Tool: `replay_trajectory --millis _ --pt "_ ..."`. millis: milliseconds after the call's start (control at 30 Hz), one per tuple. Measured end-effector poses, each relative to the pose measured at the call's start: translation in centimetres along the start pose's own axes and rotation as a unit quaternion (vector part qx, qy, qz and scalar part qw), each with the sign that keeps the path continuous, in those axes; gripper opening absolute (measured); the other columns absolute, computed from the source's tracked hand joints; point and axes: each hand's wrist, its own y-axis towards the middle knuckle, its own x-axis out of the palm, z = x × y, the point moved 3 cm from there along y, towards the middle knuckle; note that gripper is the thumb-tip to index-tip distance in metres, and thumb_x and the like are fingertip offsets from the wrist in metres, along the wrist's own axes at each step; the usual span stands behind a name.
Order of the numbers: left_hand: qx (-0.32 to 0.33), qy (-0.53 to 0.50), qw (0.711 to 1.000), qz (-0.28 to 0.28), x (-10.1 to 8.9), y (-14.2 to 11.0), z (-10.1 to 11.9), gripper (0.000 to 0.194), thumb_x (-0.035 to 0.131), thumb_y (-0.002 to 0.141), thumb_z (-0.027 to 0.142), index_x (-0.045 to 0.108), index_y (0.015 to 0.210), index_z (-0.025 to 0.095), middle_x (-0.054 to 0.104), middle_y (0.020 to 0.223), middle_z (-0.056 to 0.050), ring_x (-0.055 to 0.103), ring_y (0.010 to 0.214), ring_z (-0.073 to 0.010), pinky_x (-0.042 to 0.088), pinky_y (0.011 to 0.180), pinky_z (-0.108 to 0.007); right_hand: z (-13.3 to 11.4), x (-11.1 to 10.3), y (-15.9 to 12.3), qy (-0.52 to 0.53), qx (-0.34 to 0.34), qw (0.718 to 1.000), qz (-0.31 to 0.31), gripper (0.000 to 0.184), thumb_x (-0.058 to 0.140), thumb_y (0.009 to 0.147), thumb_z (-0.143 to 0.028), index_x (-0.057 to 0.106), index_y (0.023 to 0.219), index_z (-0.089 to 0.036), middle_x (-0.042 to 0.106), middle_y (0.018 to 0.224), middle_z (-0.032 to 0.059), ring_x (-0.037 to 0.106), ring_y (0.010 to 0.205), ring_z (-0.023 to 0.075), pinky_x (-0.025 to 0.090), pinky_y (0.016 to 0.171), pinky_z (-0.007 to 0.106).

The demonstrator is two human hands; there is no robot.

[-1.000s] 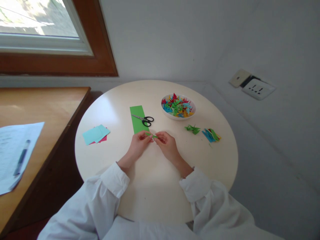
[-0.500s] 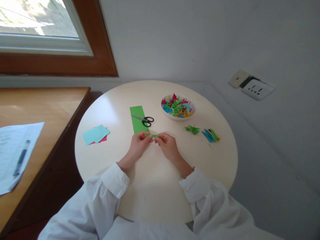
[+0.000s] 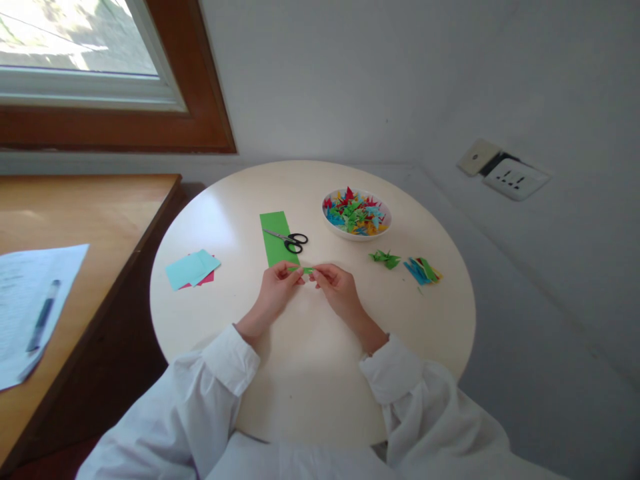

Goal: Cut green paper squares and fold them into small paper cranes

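Observation:
A small folded piece of green paper (image 3: 307, 271) is pinched between my two hands over the middle of the round table. My left hand (image 3: 279, 287) grips its left end between thumb and fingers, and my right hand (image 3: 337, 288) grips the right end. Fingers cover most of the piece, so its exact folds are hidden. Just beyond my left hand lies a green paper strip (image 3: 273, 223), its near end partly behind that hand. Scissors (image 3: 290, 241) with black handles rest across the strip, blades toward the left.
A white bowl (image 3: 345, 235) full of colourful folded paper shapes stands at the back. To the right lie green folded papers (image 3: 385, 259) and a bundle of coloured strips (image 3: 423, 271). Light-blue paper squares (image 3: 190, 269) over red ones lie left. A wooden desk (image 3: 100, 207) adjoins.
My fingers have shifted slightly on the green piece, the right ones a little. Both hands keep their pinch, and everything else stays where it was.

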Motion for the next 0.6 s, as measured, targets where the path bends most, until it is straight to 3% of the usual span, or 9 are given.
replay_trajectory --millis 300,600 --pt "-0.015 -0.003 0.999 -0.032 0.40 -0.20 0.03 0.020 0.070 0.060 0.028 0.060 0.068 0.013 0.062 0.058 -0.002 0.057 0.057 -0.0122 0.043 0.058 -0.024 -0.03 0.13 -0.01 -0.025 -0.011 1.000 0.006 0.016 0.055 0.072 -0.034 0.057 0.069 -0.018 0.061 0.063 0.0012 0.056 0.057 0.0134 0.045 0.053 0.025" --pt "0.001 0.058 0.996 -0.063 0.41 -0.11 -0.16 0.019 0.071 0.060 0.028 0.063 0.068 0.013 0.064 0.060 -0.002 0.057 0.057 -0.0121 0.042 0.055 -0.022 0.10 -0.14 -0.01 -0.082 -0.035 0.996 0.005 0.013 0.049 0.075 -0.030 0.050 0.067 -0.020 0.054 0.058 -0.0020 0.051 0.054 0.0122 0.041 0.054 0.025"
